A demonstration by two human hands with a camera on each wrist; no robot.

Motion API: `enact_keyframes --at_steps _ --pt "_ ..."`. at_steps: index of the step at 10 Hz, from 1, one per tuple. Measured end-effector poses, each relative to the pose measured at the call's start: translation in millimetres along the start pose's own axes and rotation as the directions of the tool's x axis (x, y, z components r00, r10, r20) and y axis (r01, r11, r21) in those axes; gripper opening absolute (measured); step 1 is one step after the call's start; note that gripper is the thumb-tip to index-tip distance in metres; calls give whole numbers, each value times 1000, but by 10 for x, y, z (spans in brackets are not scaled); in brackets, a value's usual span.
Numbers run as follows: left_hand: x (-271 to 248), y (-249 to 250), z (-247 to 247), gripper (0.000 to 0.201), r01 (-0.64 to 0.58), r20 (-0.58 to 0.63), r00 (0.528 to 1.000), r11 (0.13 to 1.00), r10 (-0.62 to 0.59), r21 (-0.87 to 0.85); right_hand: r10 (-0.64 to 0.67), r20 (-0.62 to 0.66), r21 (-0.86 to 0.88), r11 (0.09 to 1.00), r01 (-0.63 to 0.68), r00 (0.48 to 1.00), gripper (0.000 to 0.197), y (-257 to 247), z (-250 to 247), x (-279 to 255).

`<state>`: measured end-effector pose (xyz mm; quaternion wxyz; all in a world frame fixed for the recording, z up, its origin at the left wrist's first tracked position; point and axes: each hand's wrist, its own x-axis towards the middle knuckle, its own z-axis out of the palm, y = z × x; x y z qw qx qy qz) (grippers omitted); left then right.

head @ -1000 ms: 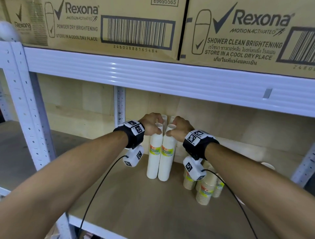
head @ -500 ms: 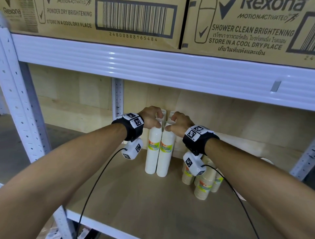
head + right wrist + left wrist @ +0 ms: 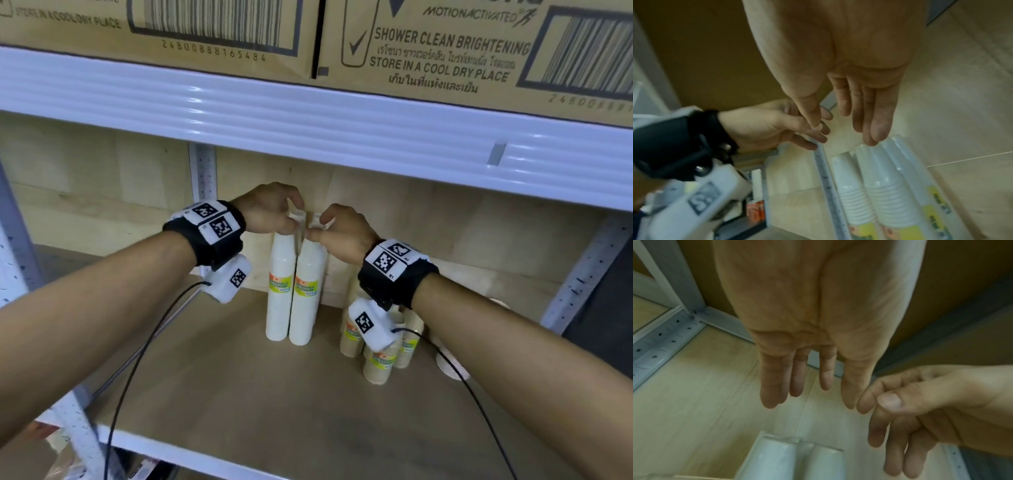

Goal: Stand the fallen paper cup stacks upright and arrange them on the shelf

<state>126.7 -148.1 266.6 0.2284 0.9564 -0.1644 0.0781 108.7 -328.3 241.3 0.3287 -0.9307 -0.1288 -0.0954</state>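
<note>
Two tall white paper cup stacks [image 3: 294, 301] stand upright side by side at the back of the wooden shelf [image 3: 222, 394]. My left hand [image 3: 294, 212] and right hand [image 3: 322, 226] hover at their tops, thumbs almost meeting. In the left wrist view the left hand [image 3: 807, 394] has straight fingers above the stacks [image 3: 797, 460] and holds nothing. The right wrist view shows the right hand [image 3: 859, 129] with straight fingers, its tips close to the top of the white stacks [image 3: 890, 178]. Whether a fingertip touches the wrapping is unclear.
Shorter brown cup stacks [image 3: 376, 363] stand right of the white ones, partly behind my right wrist. A white cup stack [image 3: 448, 366] lies further right behind my arm. The white shelf beam [image 3: 308, 120] and cardboard boxes [image 3: 445, 51] sit low overhead. A post [image 3: 202, 171] stands at back left.
Both hands gripped the tops of the white stacks before; now their fingers have loosened and lifted slightly. The stacks stay upright. The head view has dropped and moved closer.
</note>
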Motion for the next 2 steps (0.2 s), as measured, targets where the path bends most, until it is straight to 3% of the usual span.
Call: enact_keyframes --at_steps 1,2 --pt "-265 89 32 34 -54 -59 997 995 50 -83 -31 11 171 985 29 999 28 -16 -38 -345" --pt "-908 104 259 30 -98 -38 995 985 93 -144 -47 103 250 968 20 994 14 156 5 -1017"
